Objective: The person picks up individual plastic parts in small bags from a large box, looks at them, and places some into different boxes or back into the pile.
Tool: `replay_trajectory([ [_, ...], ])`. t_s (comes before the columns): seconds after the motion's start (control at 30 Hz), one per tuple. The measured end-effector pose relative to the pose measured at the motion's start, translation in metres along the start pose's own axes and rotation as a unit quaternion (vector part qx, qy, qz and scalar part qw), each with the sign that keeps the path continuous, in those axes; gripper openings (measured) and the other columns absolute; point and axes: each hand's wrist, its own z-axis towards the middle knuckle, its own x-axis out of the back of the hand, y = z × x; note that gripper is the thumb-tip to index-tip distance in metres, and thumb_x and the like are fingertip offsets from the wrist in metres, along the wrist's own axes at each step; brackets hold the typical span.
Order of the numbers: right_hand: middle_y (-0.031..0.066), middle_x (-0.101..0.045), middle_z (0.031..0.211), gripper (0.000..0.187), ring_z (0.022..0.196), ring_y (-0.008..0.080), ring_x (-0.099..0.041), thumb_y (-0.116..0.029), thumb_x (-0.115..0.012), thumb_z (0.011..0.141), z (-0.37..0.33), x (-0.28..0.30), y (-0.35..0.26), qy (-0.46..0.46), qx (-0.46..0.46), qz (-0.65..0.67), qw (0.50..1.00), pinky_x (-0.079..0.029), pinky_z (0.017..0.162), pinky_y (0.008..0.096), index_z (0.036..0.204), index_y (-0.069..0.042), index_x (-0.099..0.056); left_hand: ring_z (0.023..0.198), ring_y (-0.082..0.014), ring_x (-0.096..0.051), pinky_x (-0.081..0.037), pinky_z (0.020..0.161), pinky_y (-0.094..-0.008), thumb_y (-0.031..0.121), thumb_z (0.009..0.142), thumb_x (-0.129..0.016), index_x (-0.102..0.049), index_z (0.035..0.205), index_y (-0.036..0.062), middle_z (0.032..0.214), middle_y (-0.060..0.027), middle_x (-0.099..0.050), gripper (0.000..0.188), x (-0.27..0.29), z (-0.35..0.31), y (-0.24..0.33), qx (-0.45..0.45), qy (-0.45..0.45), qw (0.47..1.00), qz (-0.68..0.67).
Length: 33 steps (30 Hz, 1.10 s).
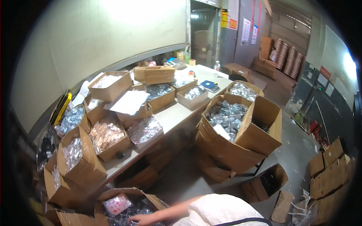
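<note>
One right hand (pixel 141 219) rests half-curled among dark packets (pixel 142 209), grip unclear, in the open carton (pixel 135 192), whose sides presumably prevent spilling, by the table's (pixel 172 113) near edge; the left hand is unseen.

Long pale table (pixel 173 116): many cardboard boxes (pixel 193 103) with shiny packets, some stacked; blue device (pixel 210 86), clear bottle (pixel 217 66) near far end. Grey floor (pixel 292 148): open carton (pixel 253 190), cardboard piece (pixel 282 207).

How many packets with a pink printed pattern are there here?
1 packet shows: in the open cardboard box at the lower edge, up and left of the bare hand. Others may be hidden inside the boxes.
</note>
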Motion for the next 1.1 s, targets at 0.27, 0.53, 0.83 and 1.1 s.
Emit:
replay_trajectory([
  [0.27, 0.0034, -0.061, 0.100, 0.053, 0.076, 0.0121, -0.063, -0.010, -0.066, 0.088, -0.028, 0.003, -0.131, -0.020, -0.018, 0.220, 0.975, -0.057, 0.064, 0.0290, 0.139, -0.009, -0.049, 0.104, -0.0221, -0.064, -0.057, 0.072, -0.0301, 0.023, 0.095, -0.059, -0.052, 0.130, 0.0059, 0.120, -0.0095, -0.062, 0.040, -0.009, 0.011, 0.048, -0.173, -0.019, 0.969, -0.176],
  [0.53, 0.0125, -0.064, 0.116, 0.051, 0.086, 0.0192, -0.067, -0.012, -0.067, 0.086, -0.019, 0.001, -0.156, -0.018, -0.006, 0.233, 0.972, -0.057, 0.065, 0.0332, 0.133, 0.002, -0.052, 0.065, -0.0061, -0.060, -0.049, 0.057, -0.0185, 0.013, 0.095, -0.060, -0.065, 0.106, 0.0045, 0.085, -0.0003, -0.066, 0.015, -0.010, -0.010, 0.073, -0.196, 0.005, 0.955, -0.223],
  [0.83, 0.0059, -0.062, 0.092, 0.038, 0.072, 0.0151, -0.063, -0.013, -0.063, 0.088, 0.006, -0.008, -0.147, -0.072, -0.049, 0.253, 0.964, -0.058, 0.059, 0.0327, 0.122, 0.003, -0.056, 0.076, -0.0134, -0.069, -0.059, 0.065, -0.0282, 0.010, 0.096, -0.057, -0.065, 0.111, -0.0006, 0.095, -0.0067, -0.071, 0.020, 0.001, -0.035, 0.070, -0.207, 0.038, 0.938, -0.274],
  [1.1, 0.0097, -0.062, 0.117, 0.026, 0.076, 0.0107, -0.063, -0.007, -0.063, 0.089, 0.012, -0.016, -0.147, -0.056, -0.032, 0.188, 0.980, -0.054, 0.054, 0.0233, 0.113, 0.002, -0.063, 0.104, -0.0159, -0.059, -0.051, 0.083, -0.0311, 0.012, 0.091, -0.060, -0.046, 0.135, -0.0017, 0.119, -0.0097, -0.061, 0.049, 0.007, -0.041, 0.055, -0.222, 0.024, 0.960, -0.171],
])
